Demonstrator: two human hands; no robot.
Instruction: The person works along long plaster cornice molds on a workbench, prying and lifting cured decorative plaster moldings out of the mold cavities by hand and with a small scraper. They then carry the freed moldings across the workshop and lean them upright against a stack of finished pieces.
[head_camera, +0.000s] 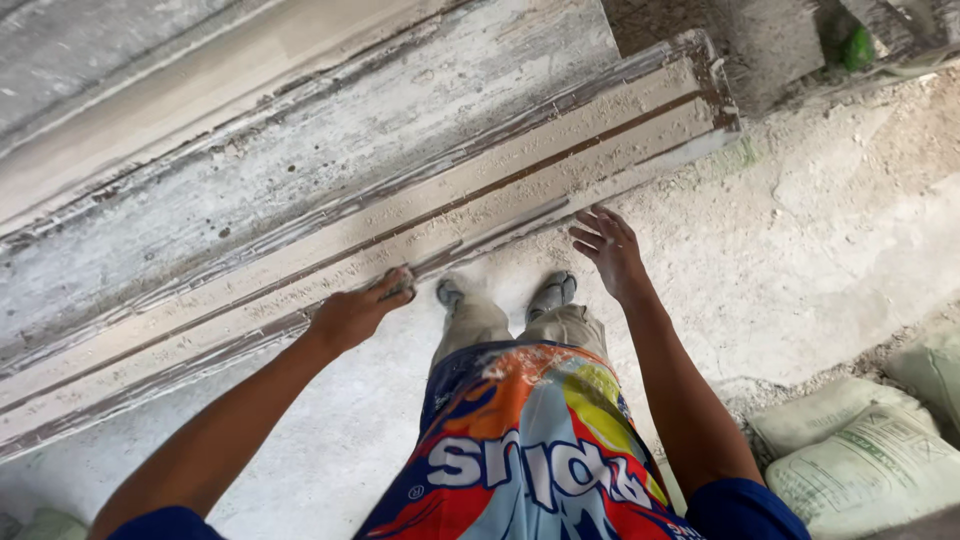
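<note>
Counting what's down there: two hands, a left hand (352, 312) and a right hand (608, 248), plus two shoes, one shoe (449, 292) on the left and another shoe (553, 291) next to it. Two pale moulded strips lie side by side along the bench, the far strip (520, 150) and the near strip (450, 215). Over on the right I count three sacks: one sack (868, 470), a second sack (815, 410), a third sack (930, 370). One green thing (856, 47) up top, too blurry to name

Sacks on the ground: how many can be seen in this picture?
2, perhaps more. One pale sack lies at the lower right corner; another sack lies behind it at the right edge. Others may be hidden outside the frame.
</note>
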